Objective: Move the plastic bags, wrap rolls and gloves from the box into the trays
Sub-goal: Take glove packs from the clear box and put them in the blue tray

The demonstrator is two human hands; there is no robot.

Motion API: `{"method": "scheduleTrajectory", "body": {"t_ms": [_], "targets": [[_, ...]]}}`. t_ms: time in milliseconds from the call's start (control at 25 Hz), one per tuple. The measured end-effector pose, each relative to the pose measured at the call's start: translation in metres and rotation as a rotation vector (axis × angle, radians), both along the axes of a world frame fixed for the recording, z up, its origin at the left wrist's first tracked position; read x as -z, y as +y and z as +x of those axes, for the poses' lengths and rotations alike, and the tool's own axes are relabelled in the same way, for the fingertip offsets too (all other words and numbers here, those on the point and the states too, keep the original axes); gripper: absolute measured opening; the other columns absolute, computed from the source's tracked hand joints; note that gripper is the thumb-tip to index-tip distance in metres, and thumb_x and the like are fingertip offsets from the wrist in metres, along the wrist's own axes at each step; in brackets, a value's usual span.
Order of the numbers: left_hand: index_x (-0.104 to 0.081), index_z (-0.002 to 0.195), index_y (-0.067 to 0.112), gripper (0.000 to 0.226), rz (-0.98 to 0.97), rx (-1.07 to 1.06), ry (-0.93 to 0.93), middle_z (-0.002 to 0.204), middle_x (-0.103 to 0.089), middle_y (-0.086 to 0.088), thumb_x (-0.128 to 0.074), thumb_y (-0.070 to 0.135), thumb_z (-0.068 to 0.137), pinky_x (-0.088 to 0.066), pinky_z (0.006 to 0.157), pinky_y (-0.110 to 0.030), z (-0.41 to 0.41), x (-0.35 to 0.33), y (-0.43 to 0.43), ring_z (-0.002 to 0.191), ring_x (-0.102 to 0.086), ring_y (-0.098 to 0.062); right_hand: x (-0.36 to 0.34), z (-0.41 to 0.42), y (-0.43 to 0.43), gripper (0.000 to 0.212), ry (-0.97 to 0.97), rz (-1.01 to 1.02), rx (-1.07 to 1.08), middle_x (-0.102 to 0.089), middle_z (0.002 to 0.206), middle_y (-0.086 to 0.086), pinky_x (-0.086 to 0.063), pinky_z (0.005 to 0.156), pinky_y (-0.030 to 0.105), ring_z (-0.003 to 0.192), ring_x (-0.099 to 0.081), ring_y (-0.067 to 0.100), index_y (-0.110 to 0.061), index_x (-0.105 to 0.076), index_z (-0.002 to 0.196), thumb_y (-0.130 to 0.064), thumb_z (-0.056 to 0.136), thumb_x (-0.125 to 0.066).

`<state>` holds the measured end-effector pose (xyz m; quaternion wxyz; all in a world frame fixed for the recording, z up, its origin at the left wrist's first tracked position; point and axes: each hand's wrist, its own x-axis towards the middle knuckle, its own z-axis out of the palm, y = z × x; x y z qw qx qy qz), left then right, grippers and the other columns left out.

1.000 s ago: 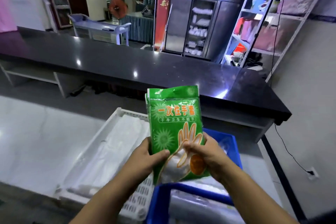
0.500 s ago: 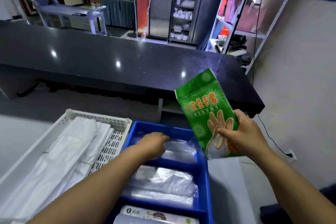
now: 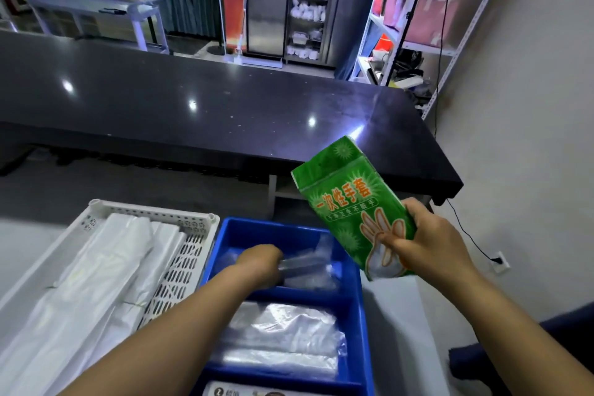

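Blue tray (image 3: 361, 305): divided into compartments; 3 show, the nearest cut off by the frame edge.
Far compartment: clear plastic packs (image 3: 308, 270), blurred; the left hand (image 3: 262, 262) is down among them, fingers curled on one (cannot tell how firm the grasp is).
Middle compartment: a stack of clear plastic bags (image 3: 283, 334), lying flat.
Near compartment: a printed white package (image 3: 257, 391), only its top edge in view.
White tray (image 3: 151, 210): perforated walls, just left of the blue tray and touching it; holds long white plastic bags (image 3: 90, 286) laid lengthwise, filling most of it.
Glove packet (image 3: 350, 206): green, printed with a hand outline, tilted left, held in the air above the blue tray's right rim.
Right hand (image 3: 427, 244): clasps the glove packet at its lower end, thumb across the front.
Surroundings: both trays sit on a pale surface; a dark counter (image 3: 193, 106) stands beyond.
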<state>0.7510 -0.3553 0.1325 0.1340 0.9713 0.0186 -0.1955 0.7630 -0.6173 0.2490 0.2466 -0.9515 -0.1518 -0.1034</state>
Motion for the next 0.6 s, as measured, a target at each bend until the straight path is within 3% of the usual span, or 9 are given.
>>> {"method": "scheduleTrajectory", "body": {"t_ms": [120, 200, 320, 440, 600], "targets": [[-0.061, 0.102, 0.013, 0.023, 0.086, 0.103, -0.235, 0.11, -0.06, -0.013, -0.057, 0.022, 0.082, -0.044, 0.072, -0.038, -0.019, -0.02, 0.004, 0.102, -0.056, -0.032, -0.006, 0.005, 0.02, 0.035, -0.08, 0.002, -0.067, -0.058, 0.062, -0.012, -0.038, 0.046, 0.028, 0.059, -0.057, 0.021, -0.031, -0.049, 0.085, -0.032, 0.067, -0.079], [-0.056, 0.104, 0.013, 0.022, 0.136, 0.16, -0.346, 0.109, -0.056, -0.011, -0.053, 0.021, 0.084, -0.039, 0.064, -0.039, -0.038, -0.034, 0.007, 0.1, -0.056, -0.033, -0.011, 0.009, 0.035, 0.034, -0.116, 0.009, -0.106, -0.063, 0.066, -0.009, -0.043, 0.05, 0.031, 0.062, -0.061, 0.024, -0.03, -0.05, 0.087, -0.034, 0.068, -0.078], [-0.059, 0.085, 0.017, 0.02, 0.184, 0.234, -0.512, 0.088, -0.06, -0.005, -0.068, 0.022, 0.068, -0.039, 0.049, -0.033, -0.079, -0.054, 0.011, 0.073, -0.063, -0.027, -0.016, 0.018, 0.06, 0.036, -0.063, -0.017, -0.21, -0.066, 0.072, -0.008, -0.049, 0.057, 0.036, 0.068, -0.063, 0.025, -0.033, -0.049, 0.092, -0.034, 0.069, -0.077], [-0.056, 0.056, 0.022, 0.034, 0.216, 0.295, -0.548, 0.057, -0.055, 0.005, -0.081, 0.031, 0.036, -0.031, 0.032, -0.026, -0.114, -0.065, 0.011, 0.04, -0.052, -0.014, -0.012, 0.028, 0.086, 0.039, 0.055, -0.247, -0.357, -0.061, 0.073, -0.009, -0.041, 0.057, 0.031, 0.073, -0.062, 0.026, -0.034, -0.045, 0.094, -0.04, 0.068, -0.074], [-0.057, 0.055, 0.024, 0.028, 0.23, 0.311, -0.57, 0.055, -0.053, 0.008, -0.076, 0.037, 0.038, -0.028, 0.033, -0.026, -0.138, -0.065, 0.008, 0.039, -0.049, -0.009, 0.009, 0.044, 0.114, 0.039, 0.175, -0.55, -0.49, -0.067, 0.091, -0.007, -0.034, 0.057, 0.027, 0.077, -0.059, 0.02, -0.034, -0.043, 0.095, -0.045, 0.069, -0.071]]}}
